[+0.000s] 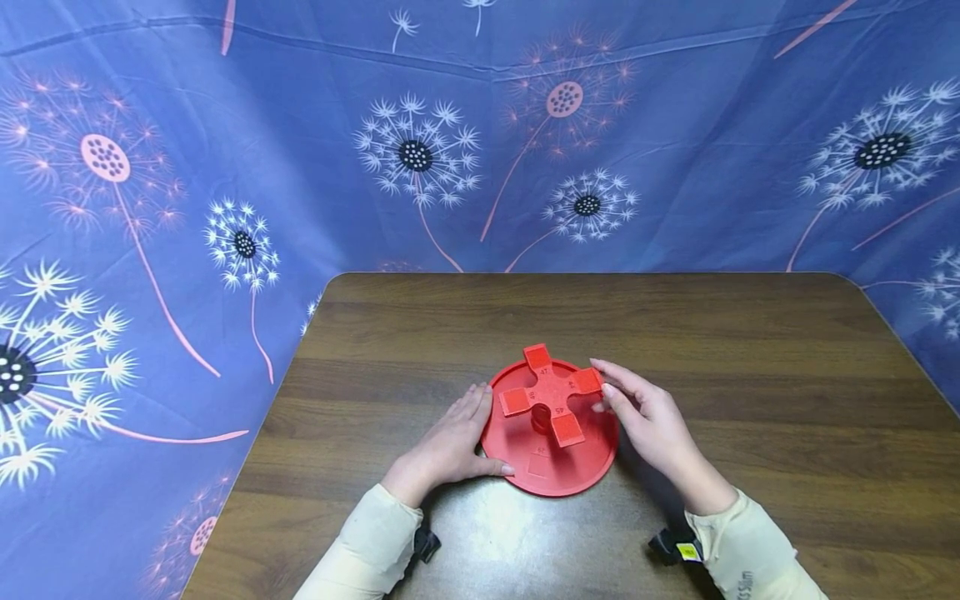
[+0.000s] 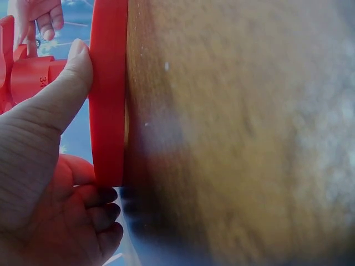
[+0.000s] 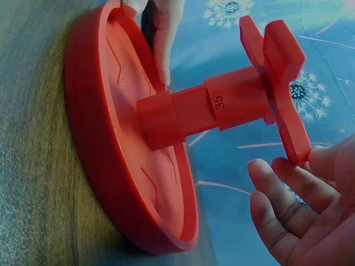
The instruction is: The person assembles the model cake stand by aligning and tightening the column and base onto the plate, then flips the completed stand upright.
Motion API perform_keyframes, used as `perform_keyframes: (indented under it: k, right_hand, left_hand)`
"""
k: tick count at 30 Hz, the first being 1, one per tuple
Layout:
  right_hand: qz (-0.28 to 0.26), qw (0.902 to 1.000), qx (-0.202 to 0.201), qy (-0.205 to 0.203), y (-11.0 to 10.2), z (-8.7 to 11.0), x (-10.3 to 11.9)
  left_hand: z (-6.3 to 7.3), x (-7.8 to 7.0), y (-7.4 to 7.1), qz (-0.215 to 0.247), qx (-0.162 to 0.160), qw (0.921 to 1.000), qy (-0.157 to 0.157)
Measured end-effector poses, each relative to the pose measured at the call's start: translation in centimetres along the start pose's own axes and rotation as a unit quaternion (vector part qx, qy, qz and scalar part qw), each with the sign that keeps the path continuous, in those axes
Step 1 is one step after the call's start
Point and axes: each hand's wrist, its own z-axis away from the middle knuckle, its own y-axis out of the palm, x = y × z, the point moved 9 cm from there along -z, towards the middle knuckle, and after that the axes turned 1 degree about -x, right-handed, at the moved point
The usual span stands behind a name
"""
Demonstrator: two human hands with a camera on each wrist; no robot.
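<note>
A red round base (image 1: 573,479) with a raised rim lies on the table. From its middle rises a stepped red post (image 3: 238,100) marked 35 in the right wrist view. On top of the post sits a red four-armed cross piece (image 1: 551,390), with raised tabs at the arm ends. My left hand (image 1: 450,442) grips the base's left edge, thumb over the rim and fingers along the outer side. At the cross's right arm, my right hand (image 1: 656,425) pinches the arm's end between thumb and finger; its other fingers hang below, apart from the post.
The brown wood-grain table (image 1: 360,333) extends around the base, with its far edge against a blue dandelion-print cloth (image 1: 300,108). Dark wrist devices (image 1: 426,543) show beneath both cream sleeves (image 1: 367,542).
</note>
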Motion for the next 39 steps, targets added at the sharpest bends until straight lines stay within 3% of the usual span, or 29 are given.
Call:
perform_keyframes:
  k: [10, 17, 23, 28, 31, 35, 39]
  right_hand:
    - [-0.025, 0.9996, 0.003, -0.012, -0.4, 1.0, 0.3]
    - [0.023, 0.9997, 0.007, -0.005, -0.3, 1.9, 0.8]
    - [0.098, 0.9936, 0.002, -0.056, 0.6, 2.6, 2.2]
    - [0.122, 0.9897, -0.004, -0.075, 1.7, 2.9, 3.0]
    - [0.164, 0.9814, -0.018, -0.098, 2.3, 3.0, 3.8]
    - [0.237, 0.9607, -0.045, -0.138, 2.8, 3.2, 4.8]
    - [0.267, 0.9474, -0.059, -0.166, 3.3, 3.4, 5.4]
  left_hand:
    - [0.0, 0.0, -0.1, 0.000, 0.001, 1.0000, -0.001]
    - [0.1, 0.0, -0.2, -0.002, 0.001, 1.0000, -0.002]
    - [0.2, 0.0, -0.2, 0.001, -0.002, 1.0000, 0.002]
    - [0.1, 0.0, -0.1, 0.004, -0.001, 1.0000, 0.001]
    - [0.1, -0.1, 0.0, 0.000, 0.000, 1.0000, 0.000]
    - [0.0, -0.2, -0.1, -0.003, -0.001, 1.0000, 0.002]
    - [0.0, -0.1, 0.0, -0.005, 0.001, 1.0000, 0.000]
